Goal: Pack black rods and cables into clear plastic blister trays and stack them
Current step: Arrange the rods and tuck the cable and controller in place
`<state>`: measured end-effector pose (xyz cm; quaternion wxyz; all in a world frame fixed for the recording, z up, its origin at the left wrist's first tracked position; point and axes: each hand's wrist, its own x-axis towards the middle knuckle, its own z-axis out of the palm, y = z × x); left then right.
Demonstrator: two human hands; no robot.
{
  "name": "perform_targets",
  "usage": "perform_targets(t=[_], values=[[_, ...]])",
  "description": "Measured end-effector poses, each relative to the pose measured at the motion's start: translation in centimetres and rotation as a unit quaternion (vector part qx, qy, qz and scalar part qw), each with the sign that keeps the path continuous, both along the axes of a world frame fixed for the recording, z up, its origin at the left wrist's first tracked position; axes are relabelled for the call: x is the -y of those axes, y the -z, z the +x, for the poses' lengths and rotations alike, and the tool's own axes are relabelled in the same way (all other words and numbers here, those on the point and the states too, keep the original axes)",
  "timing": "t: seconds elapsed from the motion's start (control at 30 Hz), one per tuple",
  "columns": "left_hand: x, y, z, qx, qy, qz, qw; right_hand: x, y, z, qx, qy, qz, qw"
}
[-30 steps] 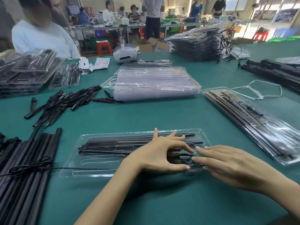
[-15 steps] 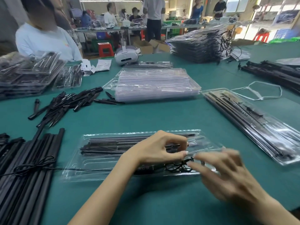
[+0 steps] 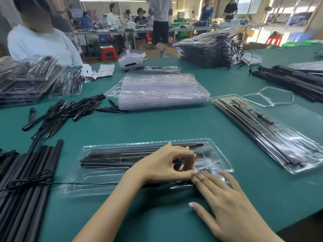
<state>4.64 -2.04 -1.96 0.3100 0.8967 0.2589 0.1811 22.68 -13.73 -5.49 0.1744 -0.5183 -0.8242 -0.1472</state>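
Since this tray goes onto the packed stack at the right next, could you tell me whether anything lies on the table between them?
Nothing visible does. Only bare green table lies between the tray under both hands and the packed stack at the right.

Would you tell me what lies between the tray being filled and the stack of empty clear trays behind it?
In the head view, only bare green table separates the tray being filled from the stack of empty trays.
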Motion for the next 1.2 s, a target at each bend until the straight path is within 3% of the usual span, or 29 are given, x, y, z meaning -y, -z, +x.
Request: perform_targets(t=[0.17, 0.53, 0.83, 0.93, 1.07, 1.2], values=[[0.7, 1.3, 0.0, -0.032, -0.039, 0.048, 0.998, 0.8, 1.0, -0.4, -0.013, 0.014, 0.001, 1.0], [1.0, 0.9, 0.2, -0.058, -0.043, 0.071, 0.995, 0.6, -0.2, 2.2, -0.068, -0.101, -0.035, 0.992], [1.3, 1.0, 0.1, -0.077, -0.038, 0.124, 0.989, 2.1, -0.2, 2.3, -0.14, -0.088, 0.096, 0.981], [1.3, 0.9, 0.2, -0.07, -0.041, 0.121, 0.989, 2.6, -0.9, 3.0, -0.193, -0.037, 0.132, 0.972], [1.3, 0.9, 0.3, -0.092, -0.043, 0.151, 0.983, 0.6, -2.7, 4.4, -0.341, 0.144, -0.007, 0.929], [1.5, 1.1, 0.3, -0.079, -0.049, 0.177, 0.98, -2.0, -2.2, 4.7, -0.259, 0.201, -0.189, 0.926]])
